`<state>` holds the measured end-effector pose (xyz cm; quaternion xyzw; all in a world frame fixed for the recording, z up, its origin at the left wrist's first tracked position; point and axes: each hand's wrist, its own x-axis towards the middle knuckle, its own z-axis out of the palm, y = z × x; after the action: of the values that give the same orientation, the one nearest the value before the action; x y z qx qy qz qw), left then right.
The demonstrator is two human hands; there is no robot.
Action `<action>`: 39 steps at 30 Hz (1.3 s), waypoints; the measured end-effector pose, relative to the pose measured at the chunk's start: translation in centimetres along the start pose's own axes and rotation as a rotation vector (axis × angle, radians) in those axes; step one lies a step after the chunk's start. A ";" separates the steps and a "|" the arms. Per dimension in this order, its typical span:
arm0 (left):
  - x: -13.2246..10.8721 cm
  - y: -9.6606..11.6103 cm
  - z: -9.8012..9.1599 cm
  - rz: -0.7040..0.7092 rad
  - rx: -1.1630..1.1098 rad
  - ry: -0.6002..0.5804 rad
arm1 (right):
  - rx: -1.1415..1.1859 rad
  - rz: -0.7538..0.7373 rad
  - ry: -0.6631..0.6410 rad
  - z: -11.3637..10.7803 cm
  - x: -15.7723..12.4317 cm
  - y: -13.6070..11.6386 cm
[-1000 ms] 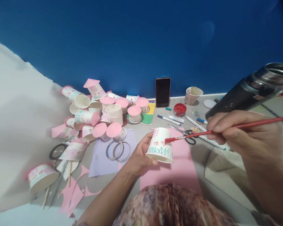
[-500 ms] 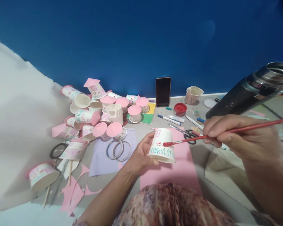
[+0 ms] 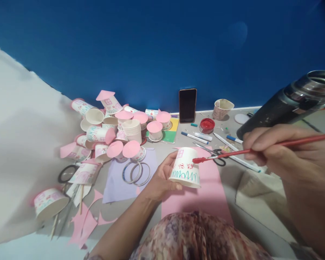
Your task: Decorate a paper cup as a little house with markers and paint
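In my left hand [image 3: 162, 177] I hold a white paper cup [image 3: 182, 175] upside down and slightly tilted, its rim toward me. A pink window, red dabs and a green zigzag band mark its side. My right hand [image 3: 276, 155] pinches a red-handled paintbrush [image 3: 235, 152] between thumb and fingers. The brush's red-coated tip is at the cup's right side; whether it touches I cannot tell. Below the cup lies a pink paper sheet [image 3: 195, 202]. An open jar of red paint [image 3: 207, 125] stands behind it.
Many decorated cups with pink paper roofs [image 3: 130, 148] crowd the left. Two bangles [image 3: 135, 173] lie on lilac paper [image 3: 112, 191]. Scissors [image 3: 219, 159], markers [image 3: 195, 137], a propped phone [image 3: 187, 105] and a paper cup [image 3: 222, 109] stand or lie behind. A dark flask [image 3: 276, 108] leans at right.
My right hand has moved the brush slightly right and up, away from the red dabs. More red dabs show on the cup, which has barely moved in my left hand.
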<state>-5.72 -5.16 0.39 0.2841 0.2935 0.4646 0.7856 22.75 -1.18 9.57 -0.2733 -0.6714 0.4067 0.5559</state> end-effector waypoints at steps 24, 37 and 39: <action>-0.4 -0.1 0.4 0.044 0.100 0.080 | -0.428 0.073 -0.267 2.4 -0.5 3.1; -1.4 3.9 1.4 0.343 0.999 0.012 | -0.668 -0.130 -0.440 3.6 -0.6 4.5; -1.5 4.7 2.1 0.327 1.119 0.014 | -0.654 -0.123 -0.462 3.5 -0.6 4.6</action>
<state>-7.42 -4.92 5.51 0.6946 0.4519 0.3560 0.4320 19.08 -0.14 5.12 -0.2964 -0.8878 0.1886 0.2972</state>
